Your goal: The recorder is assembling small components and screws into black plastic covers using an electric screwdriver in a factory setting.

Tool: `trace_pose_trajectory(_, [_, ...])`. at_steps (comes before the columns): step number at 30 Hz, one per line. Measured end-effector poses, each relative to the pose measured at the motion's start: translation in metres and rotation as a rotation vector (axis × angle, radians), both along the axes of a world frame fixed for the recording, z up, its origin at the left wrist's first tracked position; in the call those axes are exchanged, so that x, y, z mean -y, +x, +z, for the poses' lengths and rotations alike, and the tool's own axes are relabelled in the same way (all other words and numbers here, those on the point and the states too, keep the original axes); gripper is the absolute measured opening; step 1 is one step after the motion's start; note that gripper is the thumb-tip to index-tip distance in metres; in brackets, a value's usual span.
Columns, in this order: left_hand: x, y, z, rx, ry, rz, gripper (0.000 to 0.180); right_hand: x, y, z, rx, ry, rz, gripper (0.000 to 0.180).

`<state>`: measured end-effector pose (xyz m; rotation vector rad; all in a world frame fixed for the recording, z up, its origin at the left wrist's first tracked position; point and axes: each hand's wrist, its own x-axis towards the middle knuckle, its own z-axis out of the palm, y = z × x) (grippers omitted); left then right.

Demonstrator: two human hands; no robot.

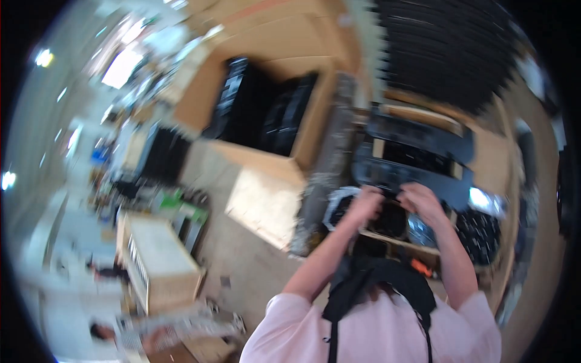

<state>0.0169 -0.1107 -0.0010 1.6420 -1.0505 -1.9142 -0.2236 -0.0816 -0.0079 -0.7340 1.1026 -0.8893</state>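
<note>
tray: black plastic tray (417, 158), flat, blurred
hands: my left hand (367, 202) and right hand (422, 201) both grip its near edge
box: big open brown carton (302, 85), upper left

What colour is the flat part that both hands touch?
Black part, seen in the head view, though blurred.

Looks like a warehouse or packing workshop I'm in. Big open cardboard box (266, 115) full of black parts, stacked black plastic trays (417, 154) on wooden shelving (399, 241) ahead of me, bare concrete floor (242, 254), a wooden crate (160, 260) down left, cluttered workbenches (139, 78) further back. Picture blurred.
</note>
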Motion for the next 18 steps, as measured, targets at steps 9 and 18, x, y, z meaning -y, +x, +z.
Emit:
trace_pose_trajectory(9, [-0.062,-0.031,-0.027,-0.261,-0.254,-0.25,0.031,-0.028,-0.023,-0.036,0.247,0.098,-0.099,0.019])
trace_pose_trajectory(18, [-0.073,-0.048,-0.04,0.037,-0.476,-0.143,0.03,-0.051,-0.016,-0.013,-0.125,-0.085,0.026,0.018])
